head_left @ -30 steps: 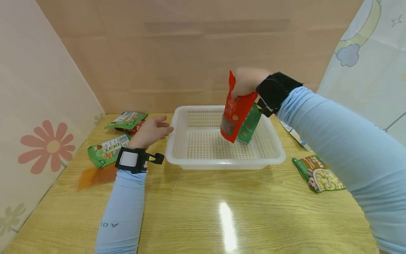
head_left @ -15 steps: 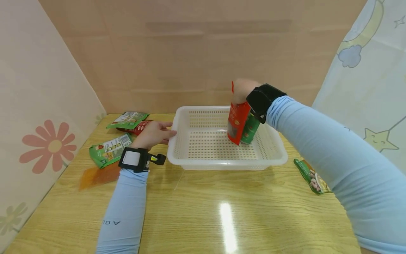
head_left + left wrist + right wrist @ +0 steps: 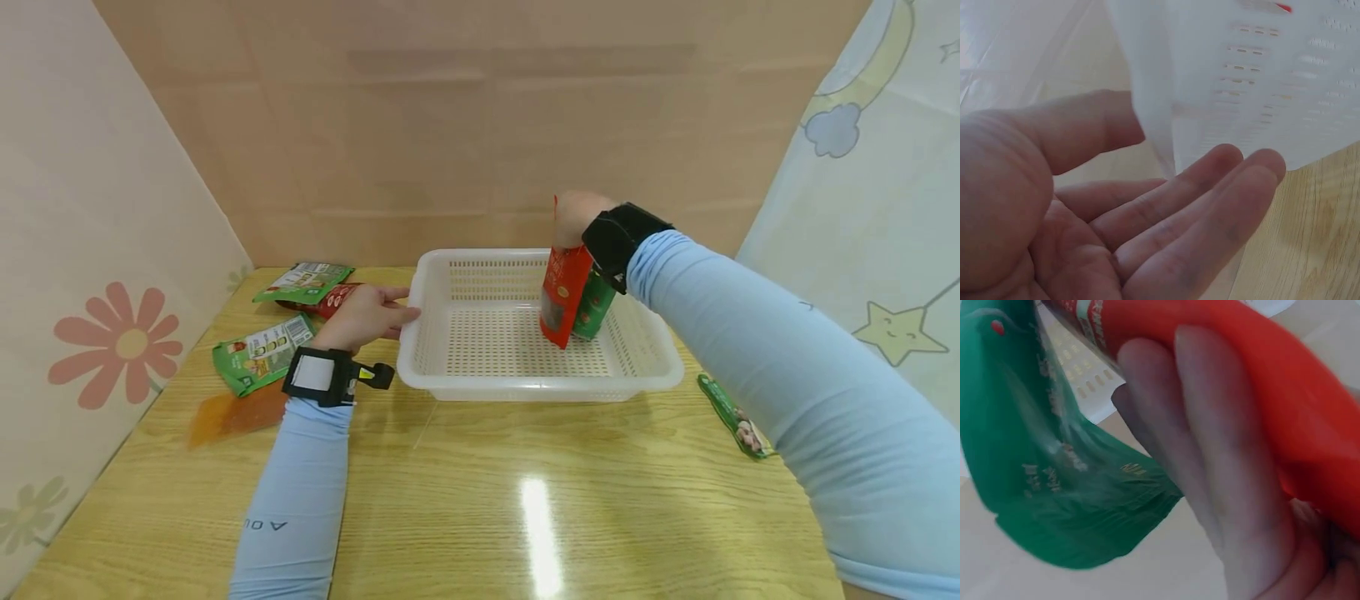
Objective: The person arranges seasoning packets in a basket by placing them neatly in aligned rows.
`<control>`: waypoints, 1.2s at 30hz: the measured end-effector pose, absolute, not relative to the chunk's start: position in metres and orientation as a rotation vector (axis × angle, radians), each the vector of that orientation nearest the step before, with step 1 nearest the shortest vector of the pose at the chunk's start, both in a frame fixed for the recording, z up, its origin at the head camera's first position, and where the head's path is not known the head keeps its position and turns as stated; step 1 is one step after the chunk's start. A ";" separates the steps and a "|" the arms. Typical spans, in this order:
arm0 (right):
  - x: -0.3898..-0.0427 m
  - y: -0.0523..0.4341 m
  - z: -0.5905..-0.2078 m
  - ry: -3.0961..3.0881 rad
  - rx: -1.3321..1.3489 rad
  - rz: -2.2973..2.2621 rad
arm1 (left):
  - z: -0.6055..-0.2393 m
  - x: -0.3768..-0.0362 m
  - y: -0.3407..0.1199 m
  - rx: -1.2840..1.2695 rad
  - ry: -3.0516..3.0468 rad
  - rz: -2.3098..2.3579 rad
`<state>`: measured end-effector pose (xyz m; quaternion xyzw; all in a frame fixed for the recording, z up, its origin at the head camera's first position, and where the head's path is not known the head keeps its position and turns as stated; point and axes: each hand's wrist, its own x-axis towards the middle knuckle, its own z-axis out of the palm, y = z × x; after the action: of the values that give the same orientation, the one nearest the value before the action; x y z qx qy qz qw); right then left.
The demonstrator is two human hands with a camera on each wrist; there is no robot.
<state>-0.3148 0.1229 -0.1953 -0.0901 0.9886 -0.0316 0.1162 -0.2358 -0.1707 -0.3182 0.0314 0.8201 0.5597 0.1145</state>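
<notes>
At the left of the head view the left hand (image 3: 365,315) lay open, fingers straight against the left rim of the white basket (image 3: 480,388), and it would do well to keep steadying that rim. Right of centre, the right hand (image 3: 573,218) gripped the tops of a red pouch (image 3: 562,293) and a green pouch (image 3: 594,303), both upright with lower ends inside the basket; lowering them flat before letting go seemed wise. Their white lettering was too small to read, as were the labels on the packets (image 3: 262,352) on the surface (image 3: 480,500) at left.
</notes>
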 end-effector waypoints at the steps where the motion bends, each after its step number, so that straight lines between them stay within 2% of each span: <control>1: -0.315 0.123 -0.196 2.896 -0.259 -0.101 | -0.318 -0.236 -0.171 0.092 2.402 1.641; 14: -0.313 0.130 -0.193 2.875 -0.213 -0.235 | -0.320 -0.238 -0.172 0.073 2.396 1.635; 20: -0.314 0.133 -0.185 2.898 -0.283 -0.192 | -0.320 -0.238 -0.172 0.076 2.400 1.631; 28: -0.305 0.143 -0.152 2.859 -0.273 -0.452 | -0.320 -0.237 -0.171 0.117 2.373 1.660; 36: -0.275 0.157 -0.105 2.974 -0.400 -0.489 | -0.321 -0.239 -0.174 0.102 2.390 1.633</control>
<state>-0.2751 0.1574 -0.1050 -0.1314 0.9769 -0.1606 0.0508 -0.2390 -0.1742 -0.3210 0.0349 0.8189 0.5596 0.1223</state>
